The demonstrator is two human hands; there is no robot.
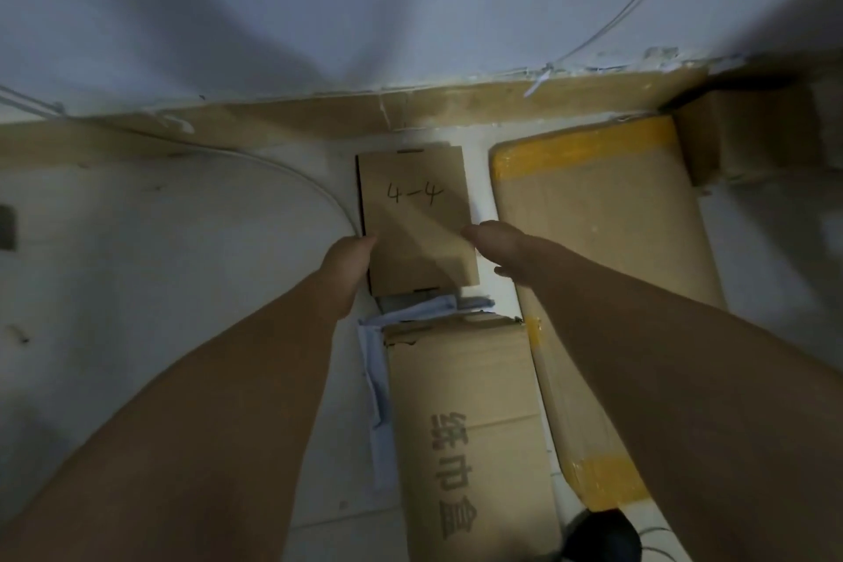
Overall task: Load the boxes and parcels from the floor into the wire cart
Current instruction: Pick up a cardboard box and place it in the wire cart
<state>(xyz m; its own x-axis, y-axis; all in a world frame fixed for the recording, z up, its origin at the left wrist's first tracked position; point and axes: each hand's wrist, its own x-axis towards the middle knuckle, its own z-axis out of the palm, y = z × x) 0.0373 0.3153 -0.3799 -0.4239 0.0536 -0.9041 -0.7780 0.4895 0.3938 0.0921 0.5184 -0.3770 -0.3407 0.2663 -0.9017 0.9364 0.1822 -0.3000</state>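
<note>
A small brown cardboard box marked "4-4" (415, 214) lies on the pale floor near the wall. My left hand (346, 260) grips its left edge, fingers hidden under the side. My right hand (497, 246) holds its right edge, thumb on top. A long box with yellow tape (606, 214) lies to the right. A box with printed characters (465, 424) lies below the small one. The wire cart is not in view.
A white wall with a brown skirting board (319, 114) runs across the back. A thin cable (292, 169) curves over the floor at left. Another box (748, 137) sits in the far right corner. Torn white paper (378, 379) hangs beside the printed box.
</note>
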